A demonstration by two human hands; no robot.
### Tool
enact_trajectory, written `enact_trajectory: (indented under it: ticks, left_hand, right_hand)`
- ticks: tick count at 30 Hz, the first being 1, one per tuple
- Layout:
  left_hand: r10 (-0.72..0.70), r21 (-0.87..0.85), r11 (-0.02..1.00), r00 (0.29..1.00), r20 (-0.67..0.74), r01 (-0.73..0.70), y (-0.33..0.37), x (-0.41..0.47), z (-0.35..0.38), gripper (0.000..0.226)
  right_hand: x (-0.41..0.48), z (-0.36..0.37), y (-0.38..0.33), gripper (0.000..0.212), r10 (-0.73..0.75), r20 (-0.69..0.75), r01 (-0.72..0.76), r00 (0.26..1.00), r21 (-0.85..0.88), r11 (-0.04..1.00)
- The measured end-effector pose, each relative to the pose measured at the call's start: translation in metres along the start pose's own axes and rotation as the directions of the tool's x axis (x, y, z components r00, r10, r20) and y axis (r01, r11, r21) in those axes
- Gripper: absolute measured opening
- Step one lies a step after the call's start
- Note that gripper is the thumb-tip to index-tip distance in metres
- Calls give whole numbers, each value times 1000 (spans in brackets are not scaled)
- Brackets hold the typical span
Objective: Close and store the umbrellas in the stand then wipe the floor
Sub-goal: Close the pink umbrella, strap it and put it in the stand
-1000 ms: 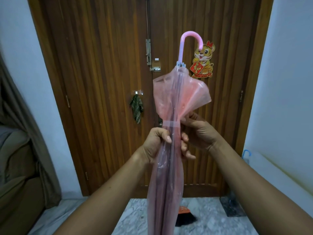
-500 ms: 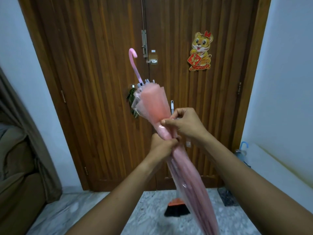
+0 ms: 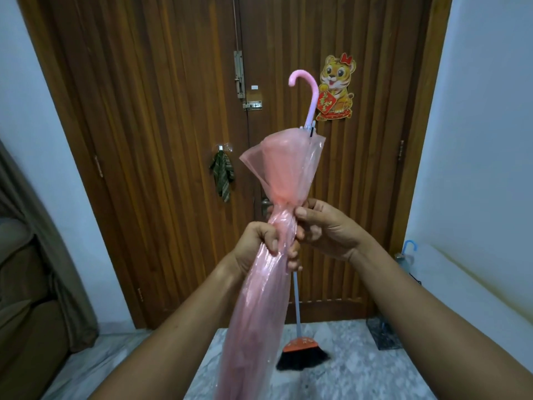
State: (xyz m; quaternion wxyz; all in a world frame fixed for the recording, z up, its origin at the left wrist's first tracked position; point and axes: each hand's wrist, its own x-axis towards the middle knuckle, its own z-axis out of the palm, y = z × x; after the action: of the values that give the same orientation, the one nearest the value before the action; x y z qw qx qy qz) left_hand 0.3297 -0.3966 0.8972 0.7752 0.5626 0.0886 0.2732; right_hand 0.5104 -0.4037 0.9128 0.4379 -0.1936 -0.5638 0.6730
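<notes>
I hold a folded pink see-through umbrella (image 3: 284,168) upright in front of the door, its pink hooked handle (image 3: 310,96) at the top and its tip out of view below. My left hand (image 3: 261,249) is wrapped around the gathered canopy at mid-height. Just above it, my right hand (image 3: 323,229) pinches the canopy where it is bunched tight. At the right wall, a dark umbrella stand (image 3: 385,333) sits on the floor, with a blue-handled umbrella (image 3: 409,249) above it.
A wooden double door (image 3: 173,140) fills the background, with a cloth (image 3: 222,177) hanging from a hook. A broom (image 3: 301,353) leans against the door on the marble floor (image 3: 360,376). A brown sofa (image 3: 26,313) and curtain are at the left.
The umbrella has swung from leaning left back to nearly upright, its handle now near the tiger sticker. Both hands stay gripped on the bunched canopy.
</notes>
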Motion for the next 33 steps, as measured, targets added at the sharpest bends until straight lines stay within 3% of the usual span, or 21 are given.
enact_trajectory:
  ticks: [2,4,7,9,10,13,16,20,22,24,27,30,32,33]
  left_hand:
    - [23,76,997,1000,-8,-23,5,1,-3,42]
    - [80,282,959,976,-203,-20,7,2,-10,41]
    - [182,604,794,917,-356,76,2,1,-12,47]
    - [229,684,719,887,-402,124,-9,4,-1,56]
    - [267,683,713,840,-473,159,-15,8,2,60]
    - [361,614,766,663,-656,191,-25,15,1,50]
    - [349,550,821,629,-695,152,-20,11,0,33]
    - [364,555,827,663,-654,93,-13,0,2,17]
    - [313,464,886,721,-619,13,-9,-3,2,14]
    - [182,267,963,837,-517,-44,-4,-4,2,21]
    - [-18,-37,999,985,-173,12,0,-7,2,26]
    - [-45,-94,994,997,67,51,2,-6,3,23]
    - [-72,-21,997,997,13,73,6,-7,8,29]
    - [-74,67,995,995,-68,78,8,-8,7,31]
  right_hand:
    - [2,3,0,27,-55,-31,54,998,-16,998]
    - [4,7,-2,17,-154,-203,121,967,-166,979]
    - [14,10,0,20,-405,-491,109,771,-526,844]
    - [22,17,8,22,-468,-548,25,693,-631,775]
    - [24,23,11,23,-475,-557,-25,682,-666,745]
    - [24,33,6,23,-403,-520,-76,753,-678,732]
    - [18,33,-7,15,-343,-434,-75,833,-703,707]
    - [9,28,-12,16,-389,-415,-124,823,-799,589]
    - [5,26,-13,21,-358,-426,-99,831,-746,658]
    - [2,21,-14,32,-296,-442,-69,846,-644,762]
    - [-1,15,-13,41,-152,-358,-33,921,-461,887]
    - [-5,15,-10,35,-72,-156,51,985,-137,989]
    - [-7,18,-10,25,-112,-142,104,984,-62,993]
    - [-6,21,-10,16,-152,-186,130,971,-125,984]
